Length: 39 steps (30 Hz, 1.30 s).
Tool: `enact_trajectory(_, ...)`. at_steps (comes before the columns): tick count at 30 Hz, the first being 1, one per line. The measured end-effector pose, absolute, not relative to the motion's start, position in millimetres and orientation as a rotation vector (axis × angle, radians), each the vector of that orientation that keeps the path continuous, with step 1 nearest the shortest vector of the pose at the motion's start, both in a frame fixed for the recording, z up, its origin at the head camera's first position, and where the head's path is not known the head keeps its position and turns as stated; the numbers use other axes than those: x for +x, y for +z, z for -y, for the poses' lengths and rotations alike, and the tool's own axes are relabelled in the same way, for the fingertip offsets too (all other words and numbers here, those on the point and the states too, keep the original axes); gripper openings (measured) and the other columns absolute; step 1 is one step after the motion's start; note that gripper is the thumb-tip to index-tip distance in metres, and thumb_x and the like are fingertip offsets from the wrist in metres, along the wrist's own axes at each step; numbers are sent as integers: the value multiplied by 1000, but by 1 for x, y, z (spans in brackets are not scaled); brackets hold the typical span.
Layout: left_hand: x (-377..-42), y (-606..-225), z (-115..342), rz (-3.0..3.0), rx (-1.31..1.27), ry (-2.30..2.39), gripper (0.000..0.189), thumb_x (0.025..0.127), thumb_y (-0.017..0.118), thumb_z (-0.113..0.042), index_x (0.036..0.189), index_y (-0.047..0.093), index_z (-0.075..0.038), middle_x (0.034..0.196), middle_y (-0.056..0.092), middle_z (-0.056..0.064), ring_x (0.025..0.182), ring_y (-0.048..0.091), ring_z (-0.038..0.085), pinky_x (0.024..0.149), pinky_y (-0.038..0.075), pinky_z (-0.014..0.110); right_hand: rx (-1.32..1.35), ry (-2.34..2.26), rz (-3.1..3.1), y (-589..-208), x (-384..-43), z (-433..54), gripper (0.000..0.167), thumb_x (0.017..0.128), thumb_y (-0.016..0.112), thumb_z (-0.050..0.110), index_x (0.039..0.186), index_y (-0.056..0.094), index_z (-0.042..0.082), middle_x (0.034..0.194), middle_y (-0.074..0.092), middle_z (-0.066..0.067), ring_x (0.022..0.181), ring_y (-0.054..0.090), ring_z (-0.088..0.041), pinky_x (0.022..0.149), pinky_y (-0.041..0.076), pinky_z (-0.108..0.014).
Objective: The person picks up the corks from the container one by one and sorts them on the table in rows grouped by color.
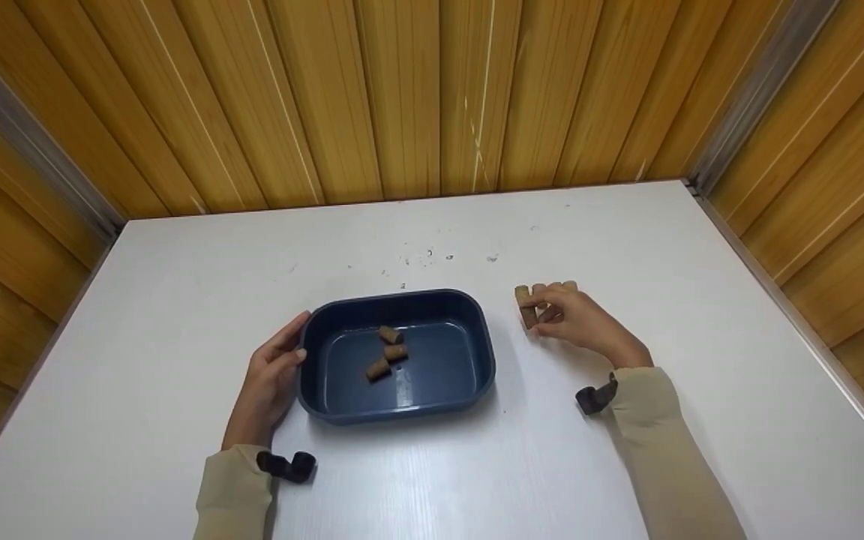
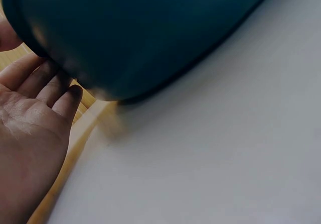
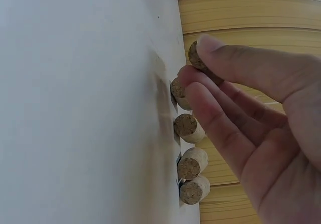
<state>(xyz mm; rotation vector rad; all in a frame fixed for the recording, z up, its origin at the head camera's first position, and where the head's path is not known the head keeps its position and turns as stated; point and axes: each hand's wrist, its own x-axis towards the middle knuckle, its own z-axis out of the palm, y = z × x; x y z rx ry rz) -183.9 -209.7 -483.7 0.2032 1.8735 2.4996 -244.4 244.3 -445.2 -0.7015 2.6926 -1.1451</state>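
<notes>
A dark blue rectangular tub (image 1: 402,412) stands on the table with three brown corks lying in it, one of them a cork (image 1: 378,370) near the middle. My left hand (image 1: 274,375) grips the tub's left end, thumb at the rim and fingers along the outer wall; the left wrist view shows the palm beside the tub (image 2: 150,33). To the tub's right, my right hand (image 1: 582,321) pinches a cork (image 3: 195,56) between thumb and fingers. Several more corks stand in a row just beyond it, including a cork (image 3: 185,125) close to the fingers.
The white table (image 1: 432,480) carries small dark marks behind the tub. Yellow wooden panel walls (image 1: 402,105) close in the back and sides. A black wrist device (image 1: 289,466) sits on each sleeve.
</notes>
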Motion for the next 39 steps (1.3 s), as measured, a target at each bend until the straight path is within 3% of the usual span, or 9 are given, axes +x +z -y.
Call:
enact_trajectory(18, -184, -485, 210, -1817, 229, 2530, 58, 88, 42, 11, 145, 30, 10, 136, 54, -6, 130, 47, 2, 108, 37, 17, -627, -1096, -2703, -450, -245, -245, 44, 79, 76, 8, 121, 64, 3, 113, 55, -15, 100, 58, -28, 89, 51, -41)
enact_trajectory(39, -184, -485, 210, -1802, 216, 2525, 58, 89, 42, 12, 145, 30, 9, 137, 53, -6, 131, 46, 3, 109, 36, 18, -616, -1039, -2726, -450, -245, -245, 46, 80, 76, 12, 123, 64, 5, 111, 55, -14, 98, 57, -26, 85, 48, -39)
